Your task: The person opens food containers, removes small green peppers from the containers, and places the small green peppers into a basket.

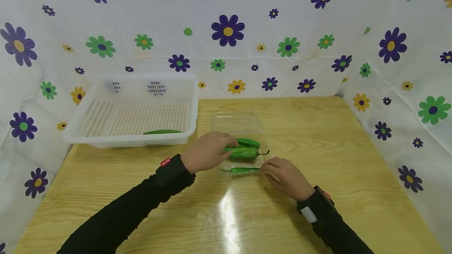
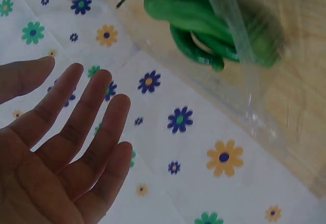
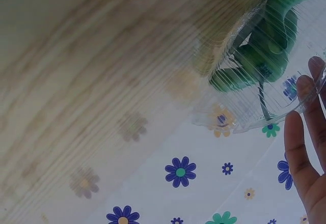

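A clear plastic box [image 1: 233, 122] lies on the table with several green peppers in it. Among them is a plump green pepper [image 1: 243, 153] with a dark curved stem, and behind it a slimmer one [image 1: 250, 142]. Along the box's near side lies a thin green pepper [image 1: 243, 170]. My left hand [image 1: 210, 151] reaches over the box's left side; its fingers [image 2: 89, 109] are loosely extended around nothing. At the near right corner my right hand [image 1: 287, 177] pinches the box's rim, beside the thin pepper's end. My right thumb is out of the right wrist view.
A white perforated basket [image 1: 192, 122] stands at the left back of the table [image 1: 310, 128], with one long green pepper [image 1: 162, 131] inside. Flower-printed cloth [image 1: 254, 46] hangs behind the table and along both sides.
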Action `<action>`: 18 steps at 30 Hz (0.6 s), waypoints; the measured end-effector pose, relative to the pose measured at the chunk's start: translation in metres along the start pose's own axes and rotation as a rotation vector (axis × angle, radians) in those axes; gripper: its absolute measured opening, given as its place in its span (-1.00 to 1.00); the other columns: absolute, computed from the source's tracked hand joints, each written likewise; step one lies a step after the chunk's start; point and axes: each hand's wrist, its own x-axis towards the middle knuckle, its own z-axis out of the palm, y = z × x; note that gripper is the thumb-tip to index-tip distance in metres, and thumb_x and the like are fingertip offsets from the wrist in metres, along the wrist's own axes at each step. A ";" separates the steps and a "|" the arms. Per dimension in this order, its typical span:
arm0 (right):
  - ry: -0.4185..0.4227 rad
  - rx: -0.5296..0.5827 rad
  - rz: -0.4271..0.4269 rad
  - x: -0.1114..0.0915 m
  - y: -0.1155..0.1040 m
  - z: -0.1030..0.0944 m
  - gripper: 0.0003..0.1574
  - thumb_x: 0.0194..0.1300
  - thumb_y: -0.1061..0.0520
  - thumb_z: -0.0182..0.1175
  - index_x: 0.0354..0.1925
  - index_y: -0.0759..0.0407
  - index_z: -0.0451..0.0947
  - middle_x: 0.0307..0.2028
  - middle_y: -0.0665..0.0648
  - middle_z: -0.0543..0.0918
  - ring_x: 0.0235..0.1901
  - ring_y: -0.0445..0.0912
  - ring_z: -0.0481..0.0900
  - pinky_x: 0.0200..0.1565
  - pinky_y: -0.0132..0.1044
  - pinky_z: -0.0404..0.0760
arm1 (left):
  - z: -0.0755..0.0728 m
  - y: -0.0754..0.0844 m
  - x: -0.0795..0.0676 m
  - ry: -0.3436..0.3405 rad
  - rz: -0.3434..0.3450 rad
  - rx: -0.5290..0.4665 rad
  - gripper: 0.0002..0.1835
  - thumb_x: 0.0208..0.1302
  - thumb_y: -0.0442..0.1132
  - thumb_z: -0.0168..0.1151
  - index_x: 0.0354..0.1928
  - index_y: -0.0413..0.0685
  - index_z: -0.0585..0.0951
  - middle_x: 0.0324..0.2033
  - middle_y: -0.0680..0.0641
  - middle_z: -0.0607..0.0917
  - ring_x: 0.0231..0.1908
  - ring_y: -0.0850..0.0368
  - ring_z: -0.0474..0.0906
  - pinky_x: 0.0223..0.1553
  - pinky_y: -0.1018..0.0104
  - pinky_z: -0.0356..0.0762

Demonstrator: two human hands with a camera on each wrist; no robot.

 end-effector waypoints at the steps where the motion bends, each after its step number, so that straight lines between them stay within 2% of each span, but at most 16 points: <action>1: -0.001 0.003 0.000 0.000 0.000 -0.001 -0.66 -0.06 0.33 0.41 -0.26 0.08 0.62 -0.25 0.02 0.62 -0.22 -0.12 0.57 -0.19 -0.28 0.55 | 0.009 0.001 0.005 -0.043 0.008 0.000 -0.78 0.26 -0.23 0.22 -0.07 -0.06 0.63 -0.19 -0.07 0.68 -0.29 0.09 0.59 -0.26 0.30 0.51; 3: -0.004 0.007 0.000 0.001 0.000 -0.001 -0.66 -0.06 0.32 0.42 -0.26 0.08 0.62 -0.25 0.02 0.62 -0.22 -0.12 0.57 -0.19 -0.28 0.56 | 0.026 0.003 0.014 -0.111 0.029 0.011 -0.78 0.25 -0.23 0.23 -0.08 -0.07 0.64 -0.22 -0.07 0.70 -0.33 0.10 0.59 -0.30 0.30 0.52; 6: -0.003 0.010 -0.008 0.000 0.001 -0.001 -0.66 -0.07 0.31 0.42 -0.26 0.09 0.62 -0.25 0.02 0.62 -0.22 -0.12 0.58 -0.20 -0.28 0.56 | 0.045 0.004 0.024 -0.209 0.021 0.014 -0.77 0.23 -0.22 0.25 -0.08 -0.04 0.65 -0.21 -0.04 0.71 -0.31 0.11 0.61 -0.31 0.33 0.54; 10: 0.002 0.007 -0.008 0.001 0.002 0.000 -0.66 -0.08 0.31 0.43 -0.27 0.08 0.62 -0.26 0.01 0.62 -0.23 -0.13 0.57 -0.21 -0.29 0.56 | 0.065 0.002 0.031 -0.286 -0.007 -0.014 -0.77 0.23 -0.28 0.24 -0.07 -0.02 0.65 -0.17 -0.01 0.72 -0.25 0.13 0.64 -0.27 0.37 0.56; 14: -0.001 0.005 -0.005 0.001 0.003 0.001 -0.65 -0.09 0.31 0.43 -0.27 0.07 0.62 -0.26 0.01 0.62 -0.23 -0.13 0.57 -0.21 -0.28 0.56 | 0.079 -0.003 0.036 -0.304 -0.020 -0.037 -0.78 0.20 -0.33 0.25 -0.11 -0.04 0.66 -0.28 0.00 0.72 -0.31 0.17 0.63 -0.29 0.39 0.56; 18: 0.004 0.007 -0.010 0.000 0.003 0.001 -0.65 -0.09 0.31 0.44 -0.27 0.07 0.62 -0.26 0.01 0.62 -0.23 -0.13 0.57 -0.20 -0.28 0.56 | 0.083 -0.005 0.039 -0.309 -0.029 -0.028 -0.77 0.16 -0.28 0.30 -0.11 -0.02 0.66 -0.29 0.02 0.71 -0.31 0.19 0.62 -0.28 0.37 0.56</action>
